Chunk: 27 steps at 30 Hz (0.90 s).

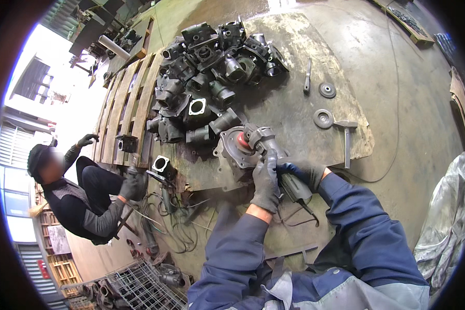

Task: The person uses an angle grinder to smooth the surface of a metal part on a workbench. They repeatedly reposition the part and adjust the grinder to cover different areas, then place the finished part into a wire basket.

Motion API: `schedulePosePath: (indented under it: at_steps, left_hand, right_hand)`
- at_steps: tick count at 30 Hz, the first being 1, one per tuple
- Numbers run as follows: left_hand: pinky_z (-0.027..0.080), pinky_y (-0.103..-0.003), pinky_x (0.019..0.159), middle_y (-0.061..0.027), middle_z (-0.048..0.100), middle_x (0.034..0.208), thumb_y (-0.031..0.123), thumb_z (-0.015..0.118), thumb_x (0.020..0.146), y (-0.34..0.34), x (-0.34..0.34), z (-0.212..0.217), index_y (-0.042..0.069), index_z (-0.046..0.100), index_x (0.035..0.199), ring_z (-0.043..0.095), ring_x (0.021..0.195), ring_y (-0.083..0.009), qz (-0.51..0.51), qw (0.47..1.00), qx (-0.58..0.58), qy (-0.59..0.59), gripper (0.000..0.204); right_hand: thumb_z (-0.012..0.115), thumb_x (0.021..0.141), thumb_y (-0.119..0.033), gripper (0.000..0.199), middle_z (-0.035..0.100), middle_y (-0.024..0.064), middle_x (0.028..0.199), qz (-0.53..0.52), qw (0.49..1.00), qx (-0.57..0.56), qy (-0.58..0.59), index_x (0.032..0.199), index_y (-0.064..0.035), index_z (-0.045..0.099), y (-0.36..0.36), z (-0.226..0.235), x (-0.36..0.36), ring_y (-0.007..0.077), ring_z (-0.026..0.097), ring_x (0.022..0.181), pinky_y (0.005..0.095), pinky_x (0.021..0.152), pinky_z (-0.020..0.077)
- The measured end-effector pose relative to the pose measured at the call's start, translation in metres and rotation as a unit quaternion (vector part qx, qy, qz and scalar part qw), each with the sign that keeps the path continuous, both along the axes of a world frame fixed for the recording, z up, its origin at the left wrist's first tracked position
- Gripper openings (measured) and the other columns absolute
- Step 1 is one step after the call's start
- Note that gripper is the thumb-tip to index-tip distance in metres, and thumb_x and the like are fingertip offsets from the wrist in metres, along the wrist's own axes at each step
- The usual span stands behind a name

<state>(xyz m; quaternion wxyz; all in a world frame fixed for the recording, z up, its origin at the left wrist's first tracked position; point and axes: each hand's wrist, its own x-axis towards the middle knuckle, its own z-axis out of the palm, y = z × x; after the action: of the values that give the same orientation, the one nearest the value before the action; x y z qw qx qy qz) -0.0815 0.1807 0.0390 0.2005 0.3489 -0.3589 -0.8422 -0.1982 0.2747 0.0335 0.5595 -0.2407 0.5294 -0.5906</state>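
- Clearly grinding is under way: the left hand (266, 181) is wrapped shut round the front of the angle grinder (274, 160), glove fingers curled over its body.
- The right hand (305, 173) is likewise closed, gripping the rear handle of the same tool just behind the left.
- The grinder's red-orange disc (243, 140) touches the round flanged casting (235, 152), which lies flat on the worktop (294, 67), a grey metal plate, directly in front of the person.
- A faint haze of dust shows just below the casting, so I judge that the disc is cutting at this moment.
- How much of the flange has been dressed cannot be told; its face is partly hidden by the tool.
- Behind it lies a large heap of dark castings (212, 67), touching one another; whether these are finished or waiting is not visible, though as a judgement much work seems left.
- To the right, well apart from the hands, lie two spare discs (324, 119), a hammer (346, 137) and a wrench-like bar (307, 75).
- At the left a co-worker (82, 191) in dark clothing crouches beside wooden pallets (126, 113), with a gloved hand near another casting (160, 165).
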Motion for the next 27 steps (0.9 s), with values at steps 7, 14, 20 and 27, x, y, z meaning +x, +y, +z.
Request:
schedulePosePath:
  at_steps: [7,14,20,27]
  left_hand:
    - [0.055,-0.031,0.085,-0.0055,0.073,0.106,0.033,0.066,0.109,0.000,-0.005,-0.014,-0.001,0.071,0.126,0.068,0.093,-0.0142,0.005,1.000,0.018,-0.020,0.038]
    - [0.055,-0.033,0.086,-0.0065,0.073,0.109,0.032,0.067,0.108,0.001,-0.002,-0.010,-0.001,0.071,0.126,0.067,0.094,-0.0152,0.004,0.999,-0.045,-0.004,0.038]
    - [0.055,-0.032,0.086,-0.0058,0.073,0.111,0.033,0.067,0.109,0.003,-0.008,-0.015,0.000,0.072,0.125,0.067,0.095,-0.0154,0.021,0.998,0.066,0.002,0.038]
    - [0.056,-0.033,0.087,-0.0056,0.073,0.110,0.035,0.065,0.110,-0.001,-0.004,-0.002,0.000,0.070,0.127,0.068,0.096,-0.0155,0.002,1.000,-0.007,0.009,0.039]
  right_hand:
    - [0.078,0.092,-0.019,0.041,0.071,0.0078,0.094,-0.066,0.991,0.024,-0.113,0.127,-0.0016,0.066,-0.004,0.012,0.006,0.0163,0.070,0.083,0.0327,0.073,0.0603]
    - [0.077,0.092,-0.019,0.039,0.072,0.0093,0.094,0.002,0.995,0.047,-0.092,0.125,-0.0027,0.063,-0.003,0.000,-0.010,0.0188,0.072,0.088,0.0362,0.074,0.0619]
    - [0.075,0.093,-0.021,0.041,0.072,0.0101,0.097,-0.034,0.991,0.012,-0.127,0.127,-0.0017,0.063,-0.003,0.008,-0.003,0.0177,0.072,0.089,0.0352,0.076,0.0610]
    - [0.076,0.091,-0.023,0.044,0.073,0.0108,0.104,0.015,0.999,0.039,-0.020,0.127,0.0000,0.066,-0.009,0.006,-0.012,0.0183,0.072,0.088,0.0342,0.076,0.0609]
